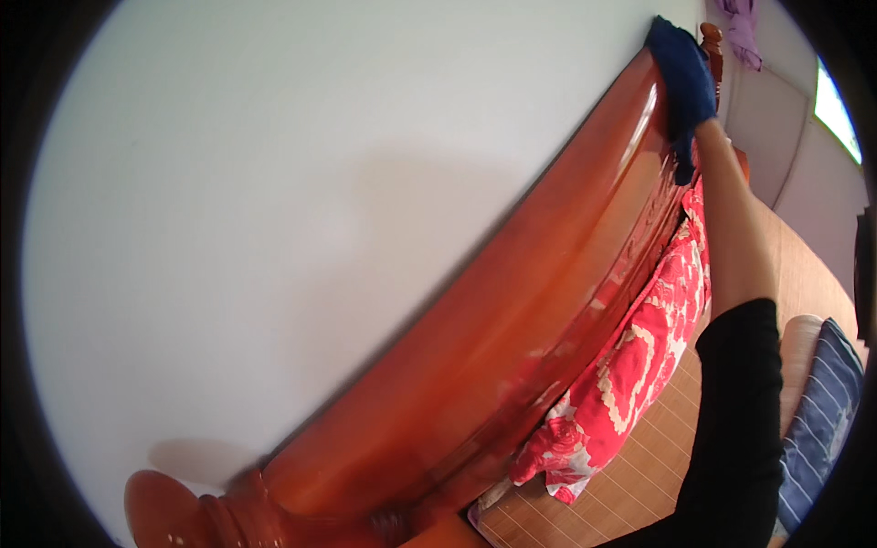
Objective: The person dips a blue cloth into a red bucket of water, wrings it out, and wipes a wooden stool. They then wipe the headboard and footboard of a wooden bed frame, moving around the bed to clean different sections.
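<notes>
My right hand (pixel 706 127) reaches to the far end of a glossy reddish-brown wooden headboard (pixel 473 342). A dark blue cloth (pixel 685 79) wraps over the hand and hides the fingers, leaving the wrist bare. The cloth lies over the headboard's top edge, close to the far turned bedpost (pixel 712 44), and one end dangles down the front. Below the forearm, a red-and-white floral pillow (pixel 644 363) leans along the headboard. My left hand is out of view.
A pale wall (pixel 240 240) runs behind the headboard. The near bedpost's rounded finial (pixel 161 510) rises at lower left. A brown mat with grid lines (pixel 637 459) covers the bed. Blue striped fabric (pixel 815 438) lies at right beside a beige roll (pixel 798 353). Purple fabric (pixel 741 31) hangs at upper right.
</notes>
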### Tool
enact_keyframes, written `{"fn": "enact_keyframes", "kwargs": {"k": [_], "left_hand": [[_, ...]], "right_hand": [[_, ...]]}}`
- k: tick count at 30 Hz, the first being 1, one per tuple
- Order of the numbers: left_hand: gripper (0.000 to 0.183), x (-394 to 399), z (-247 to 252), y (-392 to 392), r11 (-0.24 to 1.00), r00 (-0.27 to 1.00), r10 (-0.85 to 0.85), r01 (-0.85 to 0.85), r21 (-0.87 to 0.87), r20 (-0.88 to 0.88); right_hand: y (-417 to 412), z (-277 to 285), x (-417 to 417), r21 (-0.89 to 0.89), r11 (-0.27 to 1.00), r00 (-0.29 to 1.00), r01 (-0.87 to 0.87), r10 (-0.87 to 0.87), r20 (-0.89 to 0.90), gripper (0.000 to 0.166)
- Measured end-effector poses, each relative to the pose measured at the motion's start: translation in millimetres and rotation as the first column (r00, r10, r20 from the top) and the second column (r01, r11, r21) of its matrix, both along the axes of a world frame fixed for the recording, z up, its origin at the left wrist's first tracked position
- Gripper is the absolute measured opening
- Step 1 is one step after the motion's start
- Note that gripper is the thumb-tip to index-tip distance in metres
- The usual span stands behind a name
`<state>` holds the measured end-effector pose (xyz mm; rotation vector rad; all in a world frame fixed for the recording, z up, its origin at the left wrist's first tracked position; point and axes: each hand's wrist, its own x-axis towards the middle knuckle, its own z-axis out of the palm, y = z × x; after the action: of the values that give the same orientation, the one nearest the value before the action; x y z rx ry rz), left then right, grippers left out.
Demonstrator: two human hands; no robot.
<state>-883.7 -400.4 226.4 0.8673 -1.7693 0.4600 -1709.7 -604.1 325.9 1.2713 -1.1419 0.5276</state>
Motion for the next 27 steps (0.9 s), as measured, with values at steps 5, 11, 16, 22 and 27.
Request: {"fn": "enact_keyframes", "kwargs": {"k": [5, 11, 16, 22, 27], "left_hand": [[0.031, -7.0, 17.7, -0.7, 0.998, 0.936, -0.036, 0.015, 0.063, 0.351], [0.027, -19.2, 37.8, -3.3, 0.995, 0.966, -0.083, 0.092, -0.025, 0.244], [0.029, -27.3, 38.9, -12.1, 0.966, 0.950, -0.245, 0.256, -0.036, 0.191], [0.026, -20.2, 55.2, 6.3, 0.920, 0.918, -0.390, 0.392, -0.011, 0.072], [0.012, 6.6, 128.4, 82.2, 0.506, 0.505, -0.862, 0.860, 0.071, 0.037]], "right_hand": [[20.1, -29.8, 164.2, -0.183, 0.983, 0.975, 0.020, 0.022, 0.223, 0.018], [40.9, -89.6, 322.7, -0.370, 0.743, 0.502, -0.558, 0.657, 0.562, 0.041], [58.5, -121.0, 433.7, -0.370, 0.653, 0.221, -0.661, 0.640, 0.736, 0.035], [100.0, -99.3, 579.7, -0.273, 0.760, 0.281, -0.590, 0.510, 0.813, 0.026], [105.1, -80.5, 606.9, 0.103, 0.585, 0.518, -0.804, 0.605, 0.605, 0.024]]}}
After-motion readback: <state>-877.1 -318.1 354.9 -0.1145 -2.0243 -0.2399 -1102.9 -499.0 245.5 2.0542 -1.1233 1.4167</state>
